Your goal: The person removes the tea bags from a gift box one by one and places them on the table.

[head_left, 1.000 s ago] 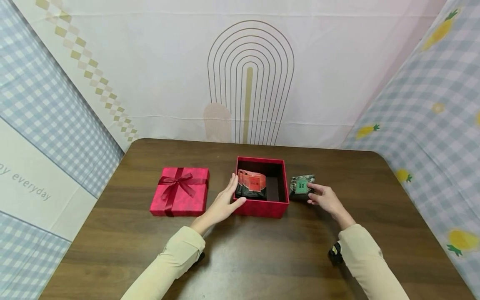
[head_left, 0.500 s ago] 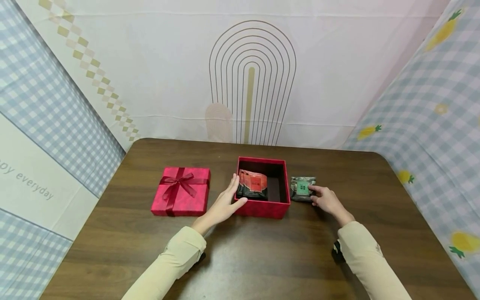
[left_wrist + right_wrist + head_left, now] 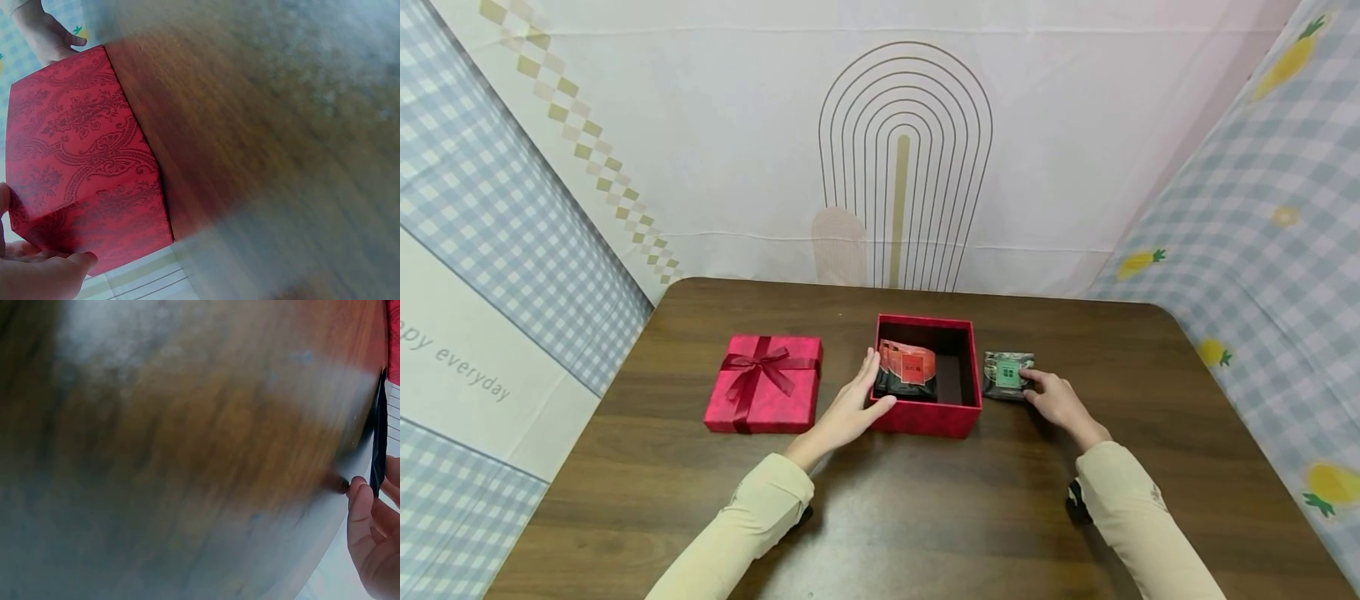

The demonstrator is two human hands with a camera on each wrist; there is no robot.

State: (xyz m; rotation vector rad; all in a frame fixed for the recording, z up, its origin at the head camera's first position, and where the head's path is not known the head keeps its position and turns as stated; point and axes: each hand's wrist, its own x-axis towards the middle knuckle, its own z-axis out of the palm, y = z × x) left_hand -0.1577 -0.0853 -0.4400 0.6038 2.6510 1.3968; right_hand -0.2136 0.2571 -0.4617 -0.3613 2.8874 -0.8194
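Observation:
An open red box [image 3: 925, 418] stands in the middle of the table, patterned with dark scrollwork in the left wrist view. Inside it, on the left, several red and black packets [image 3: 912, 368] stand in a row. My left hand [image 3: 846, 408] rests on the box's left side and front corner, fingers extended and thumb along the front. To the right of the box is a dark packet with a green label [image 3: 1008, 377]. My right hand [image 3: 1058, 402] pinches its right edge; the right wrist view shows the packet edge-on between thumb [image 3: 360, 503] and fingers.
A red gift-box lid [image 3: 763, 383] with a dark red ribbon bow lies on the table left of the box. The brown wooden table [image 3: 917, 517] ends at a patterned white cloth [image 3: 737, 167] behind, with checked cloth [image 3: 1247, 275] at the right.
The green-labelled packet has settled flatter beside the box, and the right fingers have shifted slightly toward its right edge. The left hand keeps its place on the box.

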